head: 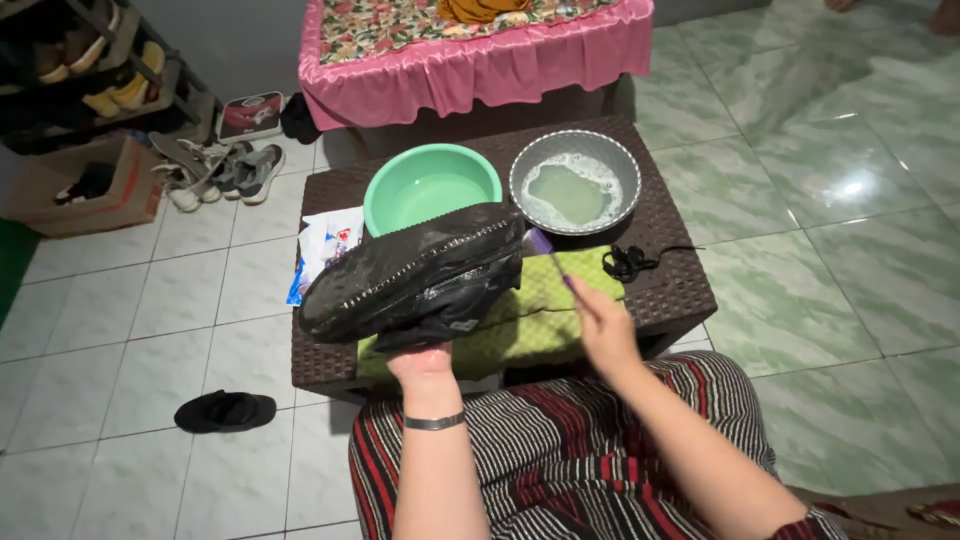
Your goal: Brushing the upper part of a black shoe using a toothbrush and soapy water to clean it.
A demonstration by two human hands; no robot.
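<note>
My left hand [421, 362] is inside a wet black shoe [415, 272] and holds it up sideways over a small dark wicker table [672, 290]. My right hand [601, 320] grips a purple toothbrush [546, 252] whose head points at the shoe's toe end. A black bracelet sits on my left wrist. A green towel [545, 305] lies on the table under the shoe. Behind it stand a green basin [431, 186] of clear water and a grey metal basin [575, 180] of soapy water. Black shoelaces [628, 263] lie at the towel's right.
A white and blue detergent bag [325, 245] lies on the table's left. A second black shoe [225, 411] rests on the tiled floor at left. A shoe rack and loose sneakers [215, 170] stand at far left. A pink-covered bed [470, 50] lies behind the table.
</note>
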